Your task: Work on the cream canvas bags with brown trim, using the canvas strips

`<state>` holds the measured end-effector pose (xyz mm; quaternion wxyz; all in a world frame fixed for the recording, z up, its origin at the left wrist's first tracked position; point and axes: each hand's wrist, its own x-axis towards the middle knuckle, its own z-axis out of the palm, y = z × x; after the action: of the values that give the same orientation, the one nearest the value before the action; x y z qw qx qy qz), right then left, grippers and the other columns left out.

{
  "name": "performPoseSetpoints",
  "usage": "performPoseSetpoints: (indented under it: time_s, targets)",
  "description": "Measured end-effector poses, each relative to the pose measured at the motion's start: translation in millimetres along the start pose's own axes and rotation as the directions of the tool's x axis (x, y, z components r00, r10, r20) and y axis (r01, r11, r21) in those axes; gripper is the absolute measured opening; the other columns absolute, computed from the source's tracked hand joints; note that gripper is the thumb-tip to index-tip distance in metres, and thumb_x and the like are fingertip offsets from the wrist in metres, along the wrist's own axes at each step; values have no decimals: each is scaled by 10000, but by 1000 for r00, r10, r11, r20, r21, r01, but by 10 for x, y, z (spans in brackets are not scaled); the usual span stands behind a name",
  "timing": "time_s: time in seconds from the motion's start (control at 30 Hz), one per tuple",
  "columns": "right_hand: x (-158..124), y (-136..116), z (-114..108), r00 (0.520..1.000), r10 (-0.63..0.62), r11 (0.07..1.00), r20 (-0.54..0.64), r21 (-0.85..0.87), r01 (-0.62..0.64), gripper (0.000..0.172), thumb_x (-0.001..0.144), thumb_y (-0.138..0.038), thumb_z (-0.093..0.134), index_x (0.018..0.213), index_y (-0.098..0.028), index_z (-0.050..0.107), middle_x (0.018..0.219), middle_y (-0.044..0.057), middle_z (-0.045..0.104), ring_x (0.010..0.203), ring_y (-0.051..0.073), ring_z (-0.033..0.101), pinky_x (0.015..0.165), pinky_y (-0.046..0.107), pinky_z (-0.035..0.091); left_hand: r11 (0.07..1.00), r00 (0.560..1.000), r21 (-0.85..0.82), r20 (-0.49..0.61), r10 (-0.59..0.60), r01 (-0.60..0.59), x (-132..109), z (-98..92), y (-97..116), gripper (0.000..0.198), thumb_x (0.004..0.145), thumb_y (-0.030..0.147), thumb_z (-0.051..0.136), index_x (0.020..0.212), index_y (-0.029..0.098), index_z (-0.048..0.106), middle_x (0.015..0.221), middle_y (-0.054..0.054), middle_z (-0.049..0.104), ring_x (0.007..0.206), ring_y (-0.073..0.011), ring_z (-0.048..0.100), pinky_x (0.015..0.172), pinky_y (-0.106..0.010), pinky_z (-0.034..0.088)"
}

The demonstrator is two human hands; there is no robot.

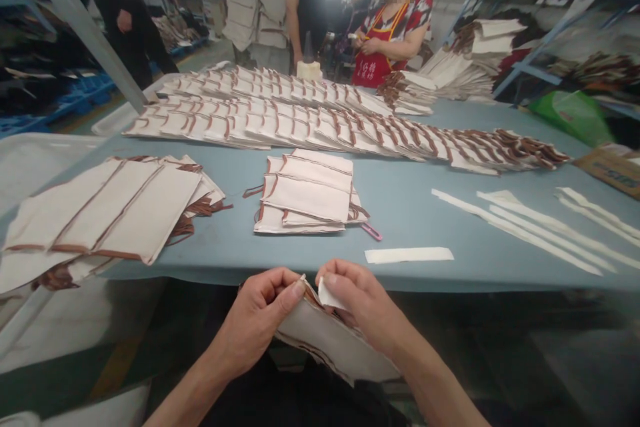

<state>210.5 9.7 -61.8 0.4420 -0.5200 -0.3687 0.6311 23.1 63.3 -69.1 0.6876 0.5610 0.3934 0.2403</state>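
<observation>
L hand (257, 320) – pinch on fabric (327, 340)

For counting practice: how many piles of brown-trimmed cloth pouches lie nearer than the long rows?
2: the left pouch pile and the middle pouch pile, beside the pink tool.

Pouch (335, 340), 6 o'clock: rim partly hidden by left hand (263, 313). White strip (327, 296), 6 o'clock: partly hidden in right hand (360, 297). Pile (135, 210), 9 o'clock: cut by left edge. Carton (610, 170), 3 o'clock: right side cut off, print blurred.
</observation>
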Motion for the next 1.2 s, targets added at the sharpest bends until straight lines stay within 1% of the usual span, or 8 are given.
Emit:
performPoseSetpoints:
  time_s: [0.1, 0.23, 0.37, 0.53, 0.67, 0.8, 1.03, 1.2]
  targets:
    - [-11, 3, 31, 1000, -9, 1000, -15, -25, 8, 378, 906, -521, 692, 807, -178, 569, 651, -52, 482, 573, 90, 347, 531, 211, 280, 999, 999, 31, -38, 7, -6, 1, 17, -40, 536, 875, 640, 676, 802, 109, 671, 647, 13, 544, 592, -103, 412, 544, -201, 333]
    - [-16, -7, 23, 1000, -12, 998, -24, -55, 11, 447, 895, -604, 702, 872, -171, 594, 712, -31, 530, 616, 101, 399, 551, 213, 312, 1000, 998, -8, -62, -8, 8, -4, 27, -57, 563, 843, 661, 683, 801, 100, 687, 650, 3, 560, 589, -107, 414, 541, -203, 339]
    - [-88, -92, 31, 993, -40, 982, -107, -188, 19, 384, 900, -544, 706, 845, -180, 597, 706, -31, 539, 615, 106, 423, 542, 212, 329, 1000, 995, -27, -97, -18, 15, -13, 23, -48, 539, 849, 634, 675, 803, 98, 707, 655, -8, 586, 597, -118, 441, 553, -209, 371]
    - [-230, -222, 125, 965, -121, 932, -233, -360, 30, 301, 916, -462, 670, 801, -199, 580, 678, -35, 556, 598, 114, 452, 533, 212, 358, 999, 991, 31, -132, 33, -30, -19, 28, -14, 462, 910, 553, 633, 826, 109, 731, 681, -16, 632, 616, -125, 476, 575, -212, 389]
    - [-212, -202, 216, 945, -191, 880, -265, -472, 46, 278, 917, -440, 637, 780, -206, 577, 639, -39, 562, 569, 120, 472, 518, 214, 370, 998, 992, -36, -116, 49, -53, -18, 63, 55, 414, 918, 508, 625, 796, 120, 699, 645, 13, 572, 584, -103, 409, 536, -205, 333]
    - [-134, -149, 277, 897, -278, 824, -343, -566, 38, 294, 911, -460, 624, 755, -214, 578, 596, -40, 564, 546, 129, 493, 510, 224, 368, 997, 989, -35, -135, 58, -63, -22, 80, 115, 405, 920, 488, 607, 746, 127, 662, 591, 49, 455, 546, -88, 314, 496, -210, 267]
    - [-111, -145, 307, 913, -253, 816, -320, -577, 23, 306, 915, -479, 611, 756, -219, 587, 600, -40, 584, 542, 129, 509, 511, 221, 372, 1000, 989, 0, -145, 15, -15, -19, 57, 106, 437, 900, 531, 592, 705, 141, 607, 564, 62, 381, 526, -88, 277, 473, -223, 220]
    - [-117, -158, 300, 919, -244, 802, -311, -598, 11, 297, 906, -460, 625, 744, -213, 600, 613, -33, 597, 559, 132, 518, 526, 224, 370, 1000, 992, 9, -124, 31, -30, -13, 44, 86, 449, 917, 530, 581, 664, 159, 564, 557, 64, 363, 519, -87, 268, 468, -228, 207]
